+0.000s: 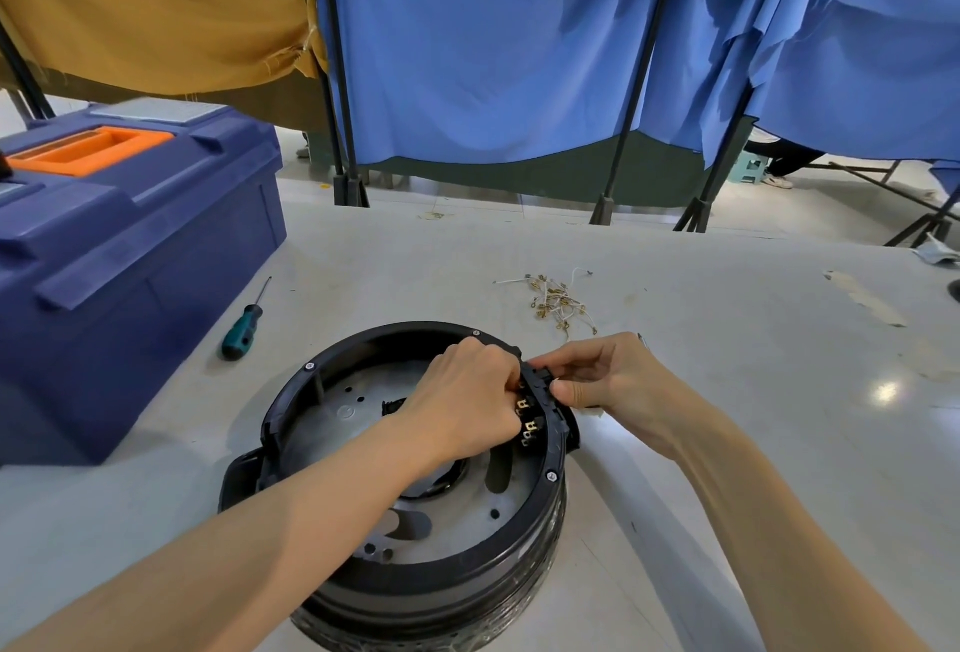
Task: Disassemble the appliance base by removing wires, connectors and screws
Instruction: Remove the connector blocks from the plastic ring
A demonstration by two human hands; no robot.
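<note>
The black brass-terminalled connector block [537, 394] is gripped by curled fingers of the left hand [467, 391] and right hand [597, 376] (one each side); even rocking is advised, not levering.

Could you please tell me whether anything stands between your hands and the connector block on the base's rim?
Nothing visible does. The left hand, from inside the base, and the right hand, from outside, both grip the connector block at the far right rim.
</note>
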